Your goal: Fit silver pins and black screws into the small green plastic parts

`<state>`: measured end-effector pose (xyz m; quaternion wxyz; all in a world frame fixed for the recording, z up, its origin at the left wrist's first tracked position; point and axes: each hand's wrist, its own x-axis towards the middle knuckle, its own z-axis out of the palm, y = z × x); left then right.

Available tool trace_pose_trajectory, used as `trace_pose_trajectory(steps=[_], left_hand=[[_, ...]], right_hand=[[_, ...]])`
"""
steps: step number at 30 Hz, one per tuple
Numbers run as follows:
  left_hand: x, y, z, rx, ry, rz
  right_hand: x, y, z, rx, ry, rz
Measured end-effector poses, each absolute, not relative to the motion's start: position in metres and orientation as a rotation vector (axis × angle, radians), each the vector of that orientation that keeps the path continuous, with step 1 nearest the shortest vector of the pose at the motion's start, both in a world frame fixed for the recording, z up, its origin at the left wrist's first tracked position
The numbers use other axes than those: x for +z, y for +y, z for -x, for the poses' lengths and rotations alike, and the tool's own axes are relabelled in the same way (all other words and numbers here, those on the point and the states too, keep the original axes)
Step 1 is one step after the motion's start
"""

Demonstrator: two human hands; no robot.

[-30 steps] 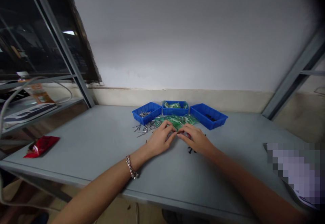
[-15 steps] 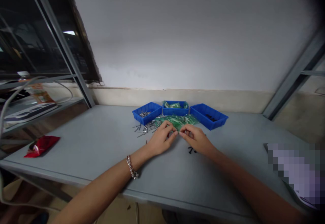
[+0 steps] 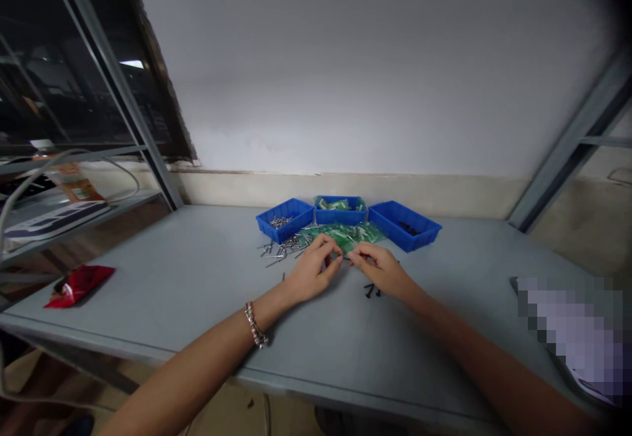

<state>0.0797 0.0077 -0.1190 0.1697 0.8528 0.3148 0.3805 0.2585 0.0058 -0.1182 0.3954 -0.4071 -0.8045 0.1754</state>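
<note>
Over the grey table, my left hand [image 3: 317, 269] and my right hand [image 3: 379, 267] meet fingertip to fingertip, each in a pinch. A small dark piece shows between them, too small to name. Just behind lie green plastic packets [image 3: 343, 233] and a loose pile of silver pins [image 3: 288, 247]. Black screws [image 3: 370, 290] rest beside my right hand. Three blue bins stand at the back: the left bin [image 3: 269, 229] holds silver pins, the middle bin [image 3: 340, 215] green packets, the right bin [image 3: 423, 242] dark pieces.
A red wrapper [image 3: 79, 286] lies at the table's left. A blurred-out object [image 3: 573, 337] lies at the right edge. Metal posts [image 3: 557, 159] rise on both sides. An orange-labelled bottle [image 3: 74, 179] stands on the left shelf, near a white cable.
The fingertips have moved slightly apart, and a thin dark piece now shows between them. The whole view has shifted a little.
</note>
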Motion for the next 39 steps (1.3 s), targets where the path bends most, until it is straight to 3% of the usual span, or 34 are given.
trace_pose_trajectory(steps=[39], left_hand=[[-0.1173,0.0069,-0.081,1.051,0.929,-2.348]], right_hand=[[-0.121,0.0031,-0.2533,0.623,-2.004,1.027]])
